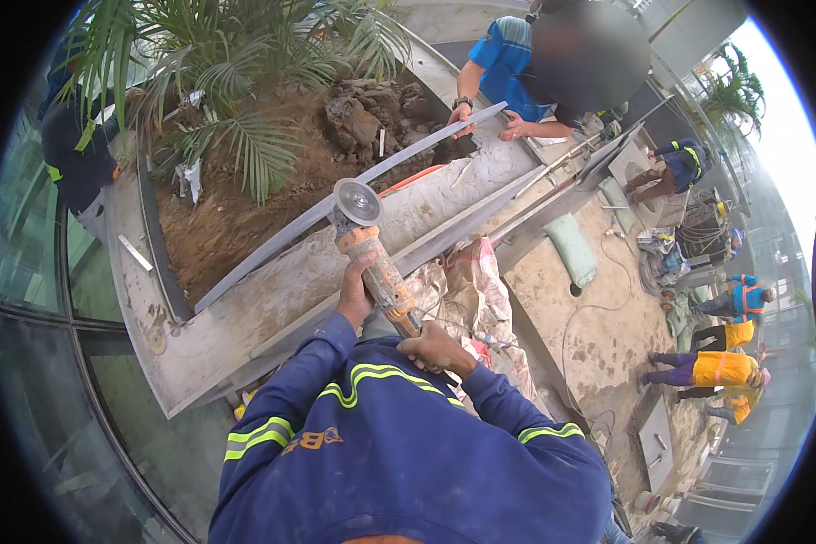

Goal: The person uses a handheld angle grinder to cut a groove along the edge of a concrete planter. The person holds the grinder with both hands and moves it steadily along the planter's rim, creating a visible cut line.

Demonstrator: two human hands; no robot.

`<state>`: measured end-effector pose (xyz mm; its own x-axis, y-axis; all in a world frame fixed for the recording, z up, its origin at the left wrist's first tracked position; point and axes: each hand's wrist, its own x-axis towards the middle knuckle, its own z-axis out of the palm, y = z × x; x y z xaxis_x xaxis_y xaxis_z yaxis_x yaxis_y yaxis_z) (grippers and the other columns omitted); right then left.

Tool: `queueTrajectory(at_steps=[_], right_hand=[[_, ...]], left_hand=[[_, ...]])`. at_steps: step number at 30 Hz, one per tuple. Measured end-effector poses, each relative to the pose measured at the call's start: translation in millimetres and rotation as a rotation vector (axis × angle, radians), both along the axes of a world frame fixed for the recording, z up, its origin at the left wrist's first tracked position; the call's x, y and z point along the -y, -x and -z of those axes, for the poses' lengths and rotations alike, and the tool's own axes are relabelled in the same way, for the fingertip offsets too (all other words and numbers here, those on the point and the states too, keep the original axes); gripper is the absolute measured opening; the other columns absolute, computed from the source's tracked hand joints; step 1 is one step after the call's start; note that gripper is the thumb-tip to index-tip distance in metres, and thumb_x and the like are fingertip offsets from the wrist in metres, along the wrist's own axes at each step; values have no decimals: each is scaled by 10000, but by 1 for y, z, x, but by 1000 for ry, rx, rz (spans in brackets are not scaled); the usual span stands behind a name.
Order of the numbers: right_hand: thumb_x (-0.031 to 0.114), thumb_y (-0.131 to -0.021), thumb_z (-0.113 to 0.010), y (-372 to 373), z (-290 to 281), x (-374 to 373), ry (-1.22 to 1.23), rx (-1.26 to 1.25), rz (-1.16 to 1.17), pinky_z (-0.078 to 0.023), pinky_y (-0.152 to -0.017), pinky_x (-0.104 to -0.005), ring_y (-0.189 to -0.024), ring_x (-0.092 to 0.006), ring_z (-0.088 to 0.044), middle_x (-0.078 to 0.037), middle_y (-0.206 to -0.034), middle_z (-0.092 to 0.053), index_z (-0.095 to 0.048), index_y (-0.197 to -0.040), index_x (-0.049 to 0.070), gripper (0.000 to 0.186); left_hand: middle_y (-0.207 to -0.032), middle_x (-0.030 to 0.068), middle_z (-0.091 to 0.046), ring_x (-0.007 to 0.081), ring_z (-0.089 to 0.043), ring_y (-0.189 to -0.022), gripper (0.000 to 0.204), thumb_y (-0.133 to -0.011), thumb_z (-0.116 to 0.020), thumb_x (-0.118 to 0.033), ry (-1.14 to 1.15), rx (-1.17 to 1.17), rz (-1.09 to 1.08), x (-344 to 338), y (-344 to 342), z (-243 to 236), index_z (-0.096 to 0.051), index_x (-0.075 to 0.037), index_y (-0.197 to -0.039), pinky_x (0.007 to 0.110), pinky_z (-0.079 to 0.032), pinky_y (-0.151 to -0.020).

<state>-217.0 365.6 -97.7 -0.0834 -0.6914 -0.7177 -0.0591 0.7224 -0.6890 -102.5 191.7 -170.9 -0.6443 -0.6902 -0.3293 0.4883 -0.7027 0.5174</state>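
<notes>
Both of my hands are closed on a dusty orange and grey angle grinder (386, 281), which tilts up and away from me. My left hand (357, 286) grips its body just behind the orange gear head. Around the rear end of the body is wrapped my right hand (435, 349). The round cutting disc (358, 202) stands close to a long thin grey strip (408, 157) of stone or tile; whether they touch I cannot tell. A person opposite, in a blue shirt, holds the strip's far end with one hand (463, 116); the other hand (519, 126) is beside it.
A mortar-smeared planter ledge (272, 304) runs before me, with soil (286, 172) and a palm (245, 82) behind. Crumpled sacks (480, 290) lie beside me. At left another person (77, 150) leans in near glass panels. Several workers and a green sack (571, 249) are right.
</notes>
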Motion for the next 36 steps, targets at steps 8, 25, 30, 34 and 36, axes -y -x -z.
queueTrajectory(at_steps=[8, 25, 30, 34, 36], right_hand=[[193, -858, -741, 18, 39, 0, 102, 22, 291, -375, -377, -274, -406, -116, -523, -60, -575, -601, -621, -699, 33, 255], [52, -832, -636, 109, 201, 198, 253, 165, 1037, -429, -395, -388, -477, -247, -588, -118, -669, -584, -571, -818, 10, 78], [72, -848, -602, 163, 232, 258, 289, -20, 1200, -510, -483, -432, -581, -306, -664, -161, -758, -652, -611, -963, -52, 170], [78, -863, -595, 167, 248, 294, 171, -153, 1283, -531, -539, -456, -638, -322, -676, -188, -826, -643, -600, -1044, -60, 228], [78, -866, -590, 182, 266, 301, 169, -197, 1309, -515, -532, -465, -621, -313, -662, -173, -810, -629, -592, -1046, -51, 221]], left_hand=[[-1062, 92, -613, 194, -609, -970, 676, -873, -759, -494, 14, 424, 315, 16, 3, 29, -537, -23, -1304, 400, -517, -863], [-1075, 94, -633, 230, -613, -998, 469, -1047, -505, -454, 35, 285, -241, -44, -252, 21, -557, -35, -1249, 418, -529, -871], [-1166, 115, -584, 254, -562, -1070, 520, -1051, -474, -475, 7, 232, -343, -63, -280, 26, -516, -26, -1310, 462, -500, -920], [-1201, 123, -569, 257, -547, -1090, 554, -1035, -505, -496, 31, 243, -441, -76, -303, 17, -511, -24, -1324, 459, -503, -927], [-1172, 118, -592, 257, -568, -1078, 536, -1038, -508, -486, 24, 230, -486, -79, -301, 8, -530, -23, -1306, 460, -506, -933]])
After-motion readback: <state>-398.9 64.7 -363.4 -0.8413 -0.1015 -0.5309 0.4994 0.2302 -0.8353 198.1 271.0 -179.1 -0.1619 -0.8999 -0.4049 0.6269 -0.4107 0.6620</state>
